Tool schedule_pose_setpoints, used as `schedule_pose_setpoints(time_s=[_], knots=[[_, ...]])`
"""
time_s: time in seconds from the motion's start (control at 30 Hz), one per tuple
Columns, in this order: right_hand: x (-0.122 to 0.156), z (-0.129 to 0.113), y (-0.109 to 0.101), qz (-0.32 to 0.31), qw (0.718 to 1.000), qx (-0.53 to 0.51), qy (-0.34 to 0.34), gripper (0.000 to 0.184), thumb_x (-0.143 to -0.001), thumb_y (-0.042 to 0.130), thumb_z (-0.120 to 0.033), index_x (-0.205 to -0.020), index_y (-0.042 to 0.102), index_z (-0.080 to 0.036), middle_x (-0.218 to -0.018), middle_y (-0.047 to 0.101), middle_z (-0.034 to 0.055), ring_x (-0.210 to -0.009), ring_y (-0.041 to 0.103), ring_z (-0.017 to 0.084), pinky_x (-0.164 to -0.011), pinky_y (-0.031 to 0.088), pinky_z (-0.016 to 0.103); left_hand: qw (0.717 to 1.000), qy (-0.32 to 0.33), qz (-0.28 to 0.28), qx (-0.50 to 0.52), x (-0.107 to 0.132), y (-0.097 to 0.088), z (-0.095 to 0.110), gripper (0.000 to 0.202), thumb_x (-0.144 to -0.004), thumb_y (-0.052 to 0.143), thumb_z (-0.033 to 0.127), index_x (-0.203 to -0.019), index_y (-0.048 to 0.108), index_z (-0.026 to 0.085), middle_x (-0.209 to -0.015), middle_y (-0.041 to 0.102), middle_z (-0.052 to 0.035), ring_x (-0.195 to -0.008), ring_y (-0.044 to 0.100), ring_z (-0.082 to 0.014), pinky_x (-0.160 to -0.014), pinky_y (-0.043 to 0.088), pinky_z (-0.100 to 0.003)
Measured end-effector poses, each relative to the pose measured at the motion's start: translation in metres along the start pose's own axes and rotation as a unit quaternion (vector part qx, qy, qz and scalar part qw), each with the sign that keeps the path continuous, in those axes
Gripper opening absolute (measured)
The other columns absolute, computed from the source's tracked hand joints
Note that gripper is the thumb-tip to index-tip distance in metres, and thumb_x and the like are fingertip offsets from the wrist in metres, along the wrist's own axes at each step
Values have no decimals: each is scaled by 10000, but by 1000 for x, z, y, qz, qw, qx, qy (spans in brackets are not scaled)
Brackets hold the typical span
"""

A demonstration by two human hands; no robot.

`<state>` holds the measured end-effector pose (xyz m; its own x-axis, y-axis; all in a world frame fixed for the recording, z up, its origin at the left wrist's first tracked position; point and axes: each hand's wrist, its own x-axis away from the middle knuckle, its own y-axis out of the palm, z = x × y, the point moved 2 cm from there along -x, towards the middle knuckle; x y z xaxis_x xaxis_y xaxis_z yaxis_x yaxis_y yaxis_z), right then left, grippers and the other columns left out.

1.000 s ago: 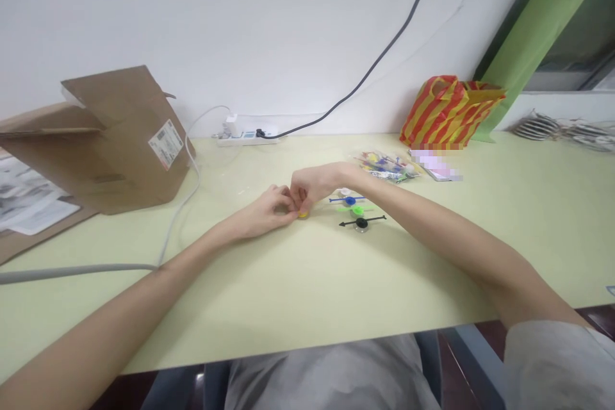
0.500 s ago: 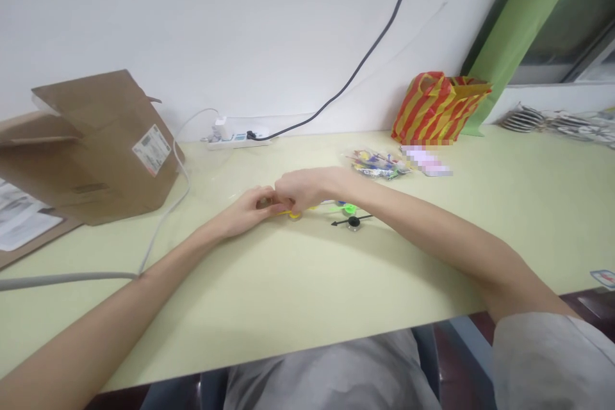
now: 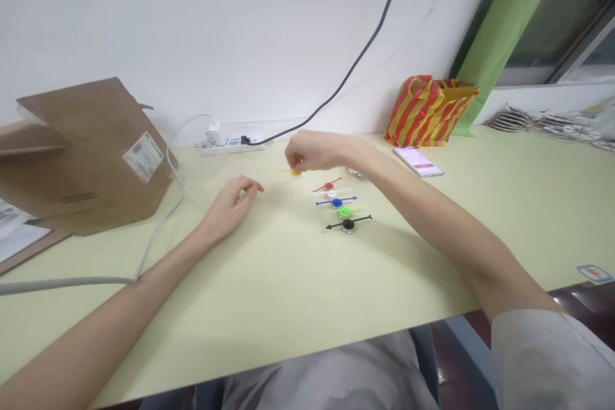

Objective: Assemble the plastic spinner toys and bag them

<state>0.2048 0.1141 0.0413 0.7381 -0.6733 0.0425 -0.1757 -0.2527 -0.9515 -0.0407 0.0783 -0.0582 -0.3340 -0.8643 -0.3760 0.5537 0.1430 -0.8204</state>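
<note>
Your right forearm point(image 3: 432, 211) and left forearm point(image 3: 158, 262) reach across a pale green desk point(image 3: 288, 314), and the likeliest trouble comes from the right one, which passes just beside a tight row of small plastic arrow spinners point(image 3: 337, 203). A careless sideways drag of that arm could clip their long thin pointers, and because they sit so close, one knock could carry down the line. A grey cable point(image 3: 67, 284) lying along the desk's left side could also snag your left arm if you swing it outward. Beyond the desk rises a white wall point(image 3: 168, 25), with a black cable point(image 3: 358, 54) running down it to a power strip point(image 3: 230, 147). A cardboard box point(image 3: 91, 160) leans at the left, a red-and-yellow striped plastic bag point(image 3: 429, 109) stands against the wall at the right, and a phone point(image 3: 417, 161) lies face up near the bag. The row runs black, green, blue, white and red from near to far, each pointer lying roughly crosswise. A yellow spinner point(image 3: 294, 172) lies beyond the red one point(image 3: 328, 186), under your right hand point(image 3: 312, 150), whose fingers curl down to it; I cannot tell whether they grip it. Your left hand point(image 3: 233, 205) is empty and half open, with its fingers loosely curled, well apart from the spinners.
</note>
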Motion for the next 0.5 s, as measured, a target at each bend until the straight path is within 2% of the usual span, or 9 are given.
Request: schedule_pose_setpoints(time_s=[0.07, 0.13, 0.2, 0.37, 0.5], knots=[[-6, 25, 1, 44, 997, 69, -1, 78, -804, 723, -168, -871, 742, -131, -898, 715, 84, -726, 564, 151, -647, 342, 286, 994, 19, 44, -101, -3, -3, -10, 350, -972, 426, 404, -1120, 671, 203, -1179, 644, -118, -1189, 568, -304, -1066, 422, -436], [-8, 47, 8, 39, 993, 104, 38, 122, -794, 723, -144, -908, 762, -123, -953, 743, 103, -751, 595, 156, -662, 363, 276, 983, -6, 59, -173, -5, -5, -22, 423, -955, 450, 421, -1277, 616, 204, -1296, 602, -145, -1278, 524, -342, -1114, 388, -489], [-6, 64, 17, 22, 991, 106, 81, 172, -788, 710, -131, -947, 778, -126, -989, 759, 106, -765, 615, 162, -658, 372, 269, 974, -44, 53, -215, -7, -7, -35, 590, -930, 497, 497, -1428, 511, 181, -1407, 553, -176, -1357, 471, -382, -1145, 353, -526], [-2, 85, 26, -32, 990, 68, 123, 272, -772, 705, -153, -1034, 778, -134, -1039, 768, 109, -831, 658, 194, -661, 411, 264, 968, -109, 22, -224, -5, -12, -58, 929, -889, 533, 679, -1601, 268, 144, -1553, 459, -210, -1450, 416, -387, -1198, 281, -511], [-6, 86, 22, -7, 992, 57, 109, 398, -817, 676, -197, -1213, 717, -187, -1170, 736, 105, -895, 655, 197, -676, 430, 265, 968, -149, 3, -203, -3, -15, -66, 1058, -841, 541, 772, -1628, 197, 153, -1579, 439, -220, -1457, 419, -404, -1197, 284, -507]])
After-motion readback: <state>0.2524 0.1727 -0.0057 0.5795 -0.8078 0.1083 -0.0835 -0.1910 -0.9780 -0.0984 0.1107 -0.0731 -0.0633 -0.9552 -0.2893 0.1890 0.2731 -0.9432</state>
